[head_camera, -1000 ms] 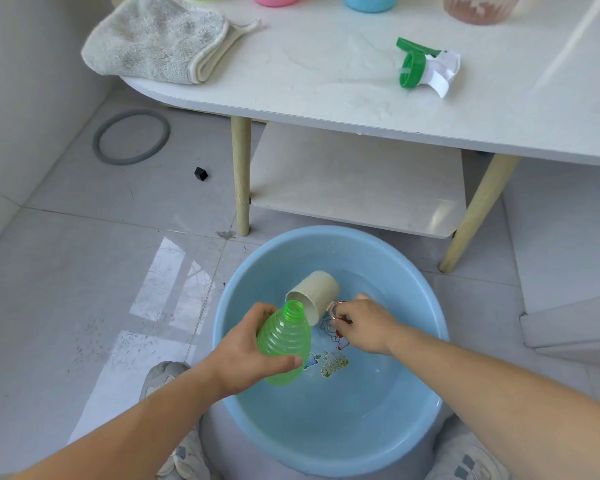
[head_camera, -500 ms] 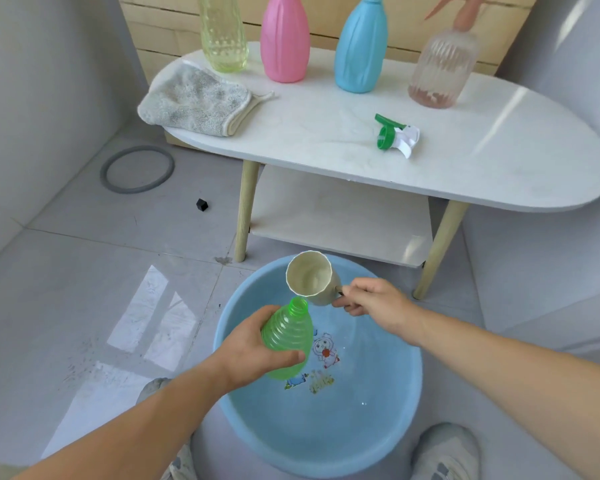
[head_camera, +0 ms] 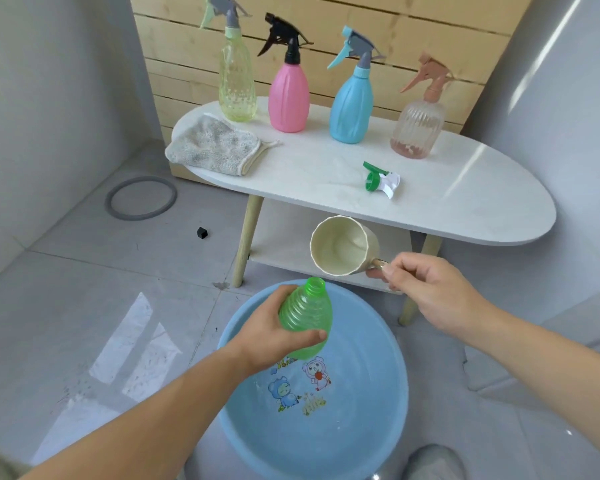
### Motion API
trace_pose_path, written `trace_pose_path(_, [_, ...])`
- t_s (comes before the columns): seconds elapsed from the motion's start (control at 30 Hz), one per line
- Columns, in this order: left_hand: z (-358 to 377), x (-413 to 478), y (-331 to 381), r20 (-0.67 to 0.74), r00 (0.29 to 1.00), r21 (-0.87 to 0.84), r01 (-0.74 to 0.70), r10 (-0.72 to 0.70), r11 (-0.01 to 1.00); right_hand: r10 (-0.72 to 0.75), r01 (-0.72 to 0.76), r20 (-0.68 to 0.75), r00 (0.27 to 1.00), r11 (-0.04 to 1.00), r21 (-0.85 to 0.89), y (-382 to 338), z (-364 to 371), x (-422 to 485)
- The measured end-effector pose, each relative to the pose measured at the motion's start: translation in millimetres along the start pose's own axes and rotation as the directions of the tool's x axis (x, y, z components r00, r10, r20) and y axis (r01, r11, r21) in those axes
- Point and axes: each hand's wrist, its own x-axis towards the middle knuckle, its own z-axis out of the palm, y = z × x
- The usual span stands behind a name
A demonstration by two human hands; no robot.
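Observation:
My left hand (head_camera: 271, 330) grips a ribbed green bottle (head_camera: 305, 320) with no cap, its open neck pointing up and slightly away, over the far rim of a blue basin (head_camera: 378, 427) holding water. My right hand (head_camera: 430, 289) pinches the handle of a cream cup (head_camera: 342, 245), held tilted with its mouth facing me, just above and to the right of the bottle's neck. A green and white spray head (head_camera: 381, 180) lies loose on the white table (head_camera: 465, 202).
Several spray bottles stand along the table's back: yellow (head_camera: 238, 77), pink (head_camera: 288, 95), blue (head_camera: 351, 105), clear pinkish (head_camera: 417, 128). A grey cloth (head_camera: 212, 145) lies at the table's left end. A grey ring (head_camera: 141, 198) and a small black piece (head_camera: 202, 233) lie on the floor tiles.
My right hand lifted the cup out of the basin's water and raised it above the bottle's neck. The view tilted upward, bringing the spray bottles into sight.

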Motion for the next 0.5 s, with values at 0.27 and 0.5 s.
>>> trace_pose_path(0.27, [-0.4,-3.2,6.2,0.016,1.000,-0.005,-0.013,0.013,1.000,-0.088,0.083,-0.059,0.994,0.993,-0.081,-8.9,-3.3,-7.9])
trace_pose_path(0.5, [1.6,-0.2,6.9,0.014,1.000,-0.001,-0.008,0.008,1.000,-0.133,0.116,-0.062,0.989,0.966,-0.230,-5.5,-1.9,-7.7])
